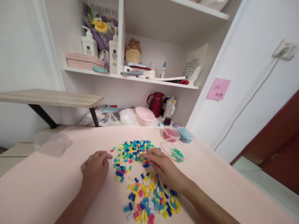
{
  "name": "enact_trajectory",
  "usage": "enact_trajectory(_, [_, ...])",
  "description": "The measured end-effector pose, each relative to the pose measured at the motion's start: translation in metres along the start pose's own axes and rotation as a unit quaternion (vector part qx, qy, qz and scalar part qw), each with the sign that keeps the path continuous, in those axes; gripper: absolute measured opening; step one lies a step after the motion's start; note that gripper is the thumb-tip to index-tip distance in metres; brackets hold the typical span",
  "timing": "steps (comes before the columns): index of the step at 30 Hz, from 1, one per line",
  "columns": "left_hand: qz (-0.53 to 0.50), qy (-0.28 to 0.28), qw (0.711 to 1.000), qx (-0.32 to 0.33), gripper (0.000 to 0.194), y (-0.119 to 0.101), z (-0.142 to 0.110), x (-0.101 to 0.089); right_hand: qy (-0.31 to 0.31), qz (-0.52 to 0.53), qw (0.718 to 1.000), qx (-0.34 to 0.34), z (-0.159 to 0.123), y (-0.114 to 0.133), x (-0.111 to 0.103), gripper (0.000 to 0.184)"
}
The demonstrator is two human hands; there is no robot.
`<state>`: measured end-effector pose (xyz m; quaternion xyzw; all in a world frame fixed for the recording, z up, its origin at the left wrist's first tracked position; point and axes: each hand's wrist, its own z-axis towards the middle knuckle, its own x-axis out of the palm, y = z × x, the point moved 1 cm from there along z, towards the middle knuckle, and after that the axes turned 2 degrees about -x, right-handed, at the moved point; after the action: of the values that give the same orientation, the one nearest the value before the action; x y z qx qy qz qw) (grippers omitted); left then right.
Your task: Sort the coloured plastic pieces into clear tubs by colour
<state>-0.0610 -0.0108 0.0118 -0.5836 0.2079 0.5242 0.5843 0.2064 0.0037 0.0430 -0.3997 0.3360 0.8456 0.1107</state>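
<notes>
Desk (42, 186), pale pink on top, fills the lower view, with a white shelf (140, 80) on the wall beyond it. To the left is a wooden stand (51, 97) on black legs, with a clear bag (53, 144) lying near it. At the back are a pink box (145, 115) and a dark red jug (156, 104). A pink note (219, 89) is on the white surface to the right, and further right a reddish-brown panel (277, 146) meets pale floor tiles (263, 177).

Bricks lie on the desk in two loose piles. The far pile (133, 149) has its long axis mostly side to side, with a tail bending nearer at its left end. The near pile (149, 196) runs from below the right hand toward the person. Single bricks point every way.

Left hand (95, 166) is just beside the far pile's left edge, index finger pointing right toward it; its grip is loose, with no brick visible in it. Right hand (164, 169) reaches forward and left over the bricks between the piles, its grip released, fingers extended; contact under the fingertips cannot be told.

Right of the far pile are a green tub (178, 155), a red tub (171, 133) and a blue tub (185, 135).
</notes>
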Motion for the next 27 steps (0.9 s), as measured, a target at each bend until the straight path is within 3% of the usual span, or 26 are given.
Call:
enact_trajectory(5, [-0.020,-0.001,1.000,0.000,0.038,0.000,-0.003,0.001,0.067,-0.096,0.992,-0.047,-0.001,0.006,0.029,0.061])
enact_trajectory(13, [-0.020,-0.002,1.000,-0.002,0.039,0.000,-0.003,0.001,0.084,-0.202,0.975,-0.045,0.001,0.000,0.046,0.051])
enact_trajectory(16, [-0.018,0.001,1.000,-0.004,0.039,0.001,-0.002,0.001,0.087,-0.173,0.981,-0.034,0.002,-0.001,0.042,0.047])
enact_trajectory(22, [-0.009,-0.001,1.000,-0.004,0.037,0.002,0.000,0.003,0.030,-0.009,0.999,0.045,-0.002,-0.008,0.028,0.027])
enact_trajectory(27, [-0.005,-0.005,1.000,-0.002,0.038,0.002,0.000,0.005,0.023,-0.081,0.996,0.018,-0.004,-0.016,0.036,0.029])
